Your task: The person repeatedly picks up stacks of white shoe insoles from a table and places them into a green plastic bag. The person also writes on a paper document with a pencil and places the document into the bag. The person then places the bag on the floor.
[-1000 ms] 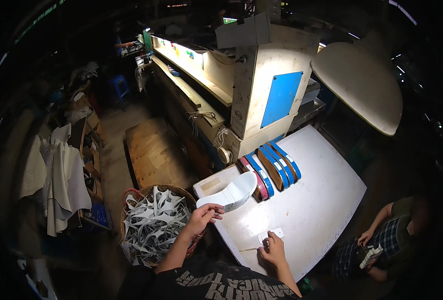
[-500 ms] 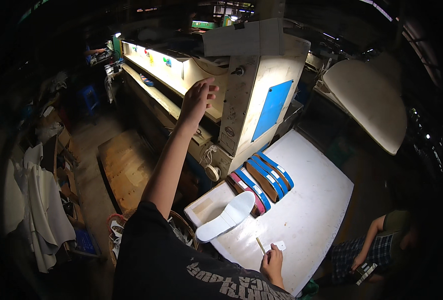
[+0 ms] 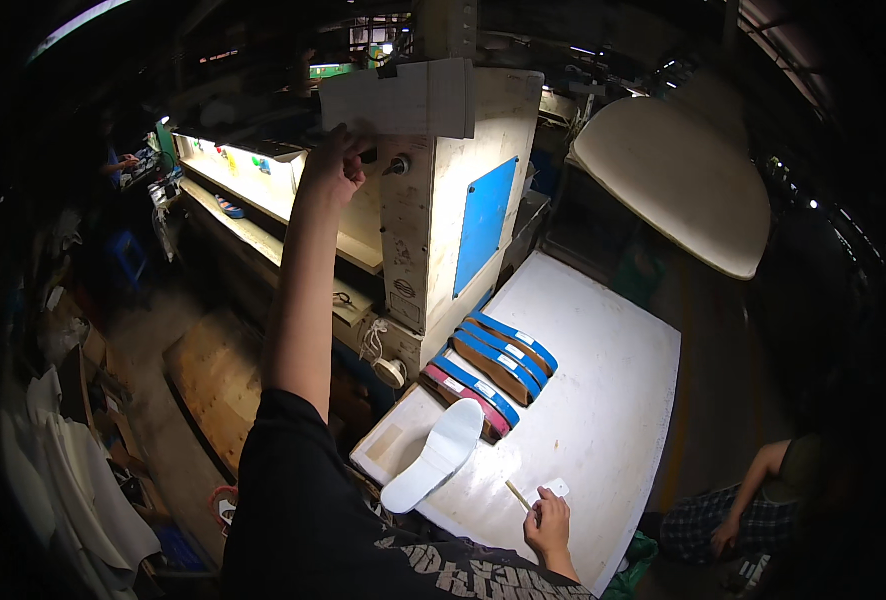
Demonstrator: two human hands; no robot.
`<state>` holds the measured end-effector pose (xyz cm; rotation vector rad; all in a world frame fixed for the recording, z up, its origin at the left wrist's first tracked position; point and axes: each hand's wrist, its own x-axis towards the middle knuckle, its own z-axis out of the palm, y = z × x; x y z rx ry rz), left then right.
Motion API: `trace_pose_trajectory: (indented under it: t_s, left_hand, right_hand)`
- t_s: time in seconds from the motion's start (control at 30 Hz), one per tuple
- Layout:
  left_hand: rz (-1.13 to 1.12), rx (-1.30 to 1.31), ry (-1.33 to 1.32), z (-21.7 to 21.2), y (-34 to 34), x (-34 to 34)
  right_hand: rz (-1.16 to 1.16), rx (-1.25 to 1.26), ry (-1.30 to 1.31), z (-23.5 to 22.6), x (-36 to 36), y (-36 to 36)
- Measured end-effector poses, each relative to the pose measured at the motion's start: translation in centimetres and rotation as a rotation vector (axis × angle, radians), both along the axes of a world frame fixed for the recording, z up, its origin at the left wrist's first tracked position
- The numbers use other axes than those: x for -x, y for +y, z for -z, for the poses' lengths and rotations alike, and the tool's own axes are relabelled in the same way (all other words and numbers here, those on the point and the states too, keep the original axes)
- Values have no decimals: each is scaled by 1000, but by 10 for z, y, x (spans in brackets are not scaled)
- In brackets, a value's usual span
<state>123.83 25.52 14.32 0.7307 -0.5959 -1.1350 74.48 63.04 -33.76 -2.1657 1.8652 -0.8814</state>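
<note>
My left hand (image 3: 335,168) is raised beside the upper front corner of a lit booth. It is slightly blurred, with its fingers partly apart near a pale sheet (image 3: 403,98) hanging over the top; I see nothing held in it. Low on the white tabletop (image 3: 603,400), my right hand (image 3: 551,527) pinches a thin pale stick (image 3: 516,493), pen-like in shape. A small white card (image 3: 557,487) lies by those fingers. Left of them is a white insole (image 3: 433,460), lying flat. Behind it stand several blue-edged shoe soles (image 3: 503,360) in a row, the nearest one partly pink.
The booth (image 3: 408,230) has a blue side panel (image 3: 486,228) and a small knob. A large pale lamp shade (image 3: 673,180) hangs at the right. Another person's arm (image 3: 748,500) shows at lower right. A wooden board (image 3: 213,380) and draped pale sheets (image 3: 78,480) are at left.
My left hand has risen from in front of the booth's opening toward the hanging sheet. The whole view has shifted somewhat. My right hand stays on the table with the stick.
</note>
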Motion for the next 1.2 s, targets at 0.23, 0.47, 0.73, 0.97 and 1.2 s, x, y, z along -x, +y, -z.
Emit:
trace_pose_trajectory:
  t_s: [0.23,0.47,0.73,0.97,1.2]
  left_hand:
    - [34,167,125,-8,-2,-5]
    - [174,534,-85,11,-17,-47]
    - [46,447,-54,105,114,-13]
    - [466,-44,-114,242,251,165]
    - [753,-541,17,347,314,266]
  right_hand:
    - [-10,14,-11,-7,-2,1]
    - [27,-34,-13,-14,2,6]
    - [123,-135,71,-24,13,15]
    - [355,-147,83,-23,54,4]
    - [350,16,56,-17,83,-18]
